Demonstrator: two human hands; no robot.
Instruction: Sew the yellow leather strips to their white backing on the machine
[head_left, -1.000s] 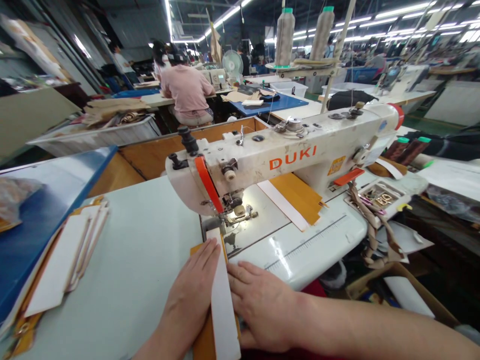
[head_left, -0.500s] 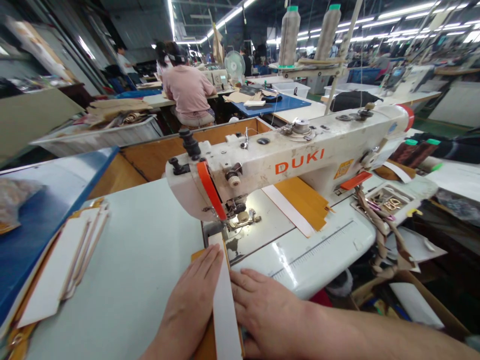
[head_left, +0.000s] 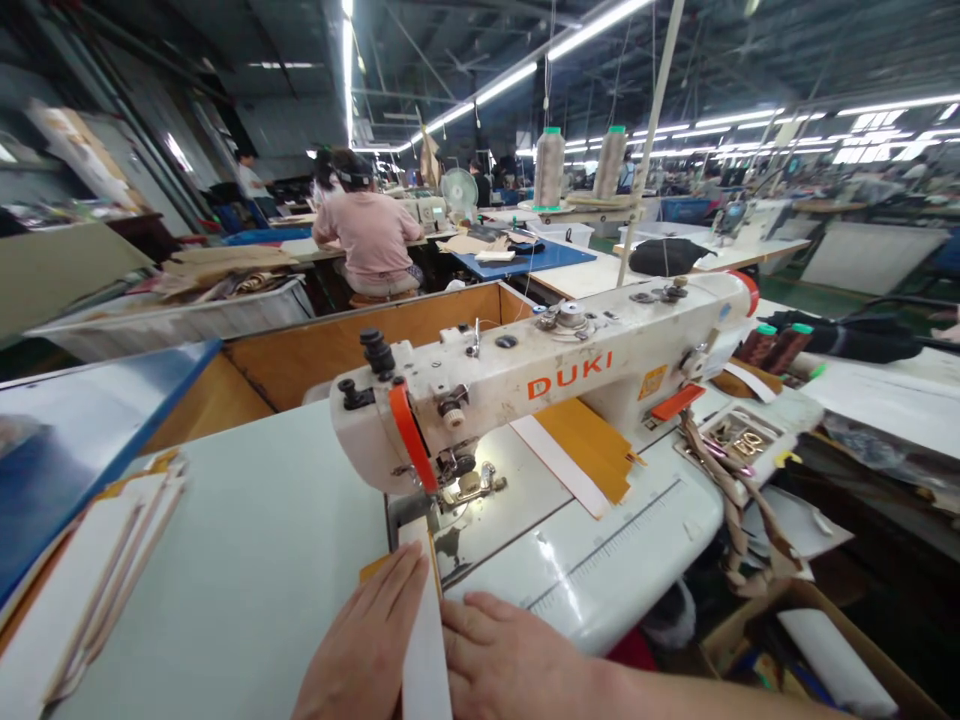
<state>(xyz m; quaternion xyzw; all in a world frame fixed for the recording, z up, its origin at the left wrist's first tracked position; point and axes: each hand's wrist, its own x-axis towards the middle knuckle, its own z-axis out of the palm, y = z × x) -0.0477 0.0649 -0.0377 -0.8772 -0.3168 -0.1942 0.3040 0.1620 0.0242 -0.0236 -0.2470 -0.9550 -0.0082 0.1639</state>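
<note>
A long white strip (head_left: 425, 655) on mustard-yellow material (head_left: 375, 568) lies on the pale machine table, its far end just in front of the needle area (head_left: 450, 490) of a DUKI sewing machine (head_left: 555, 370). My left hand (head_left: 367, 635) rests on the strip with fingers stretched out, pressing it down; part of the yellow piece is hidden beneath. Along the strip's right edge, my right hand (head_left: 510, 655) lies flat with its fingertips against it. Another yellow piece with a white band (head_left: 592, 450) lies under the machine's arm.
Stacked white and yellow pieces (head_left: 97, 570) lie at the left, next to a blue surface (head_left: 105, 400). A small tray of metal fittings (head_left: 742, 440) and hanging fabric strips (head_left: 742, 530) are at the right. Beyond the machine, a person in pink (head_left: 367, 235) sits at another table.
The view has tilted upward, so the machine and table appear lower and slightly further left. My hands keep about the same places on the strip, which shows no clear movement towards the needle.
</note>
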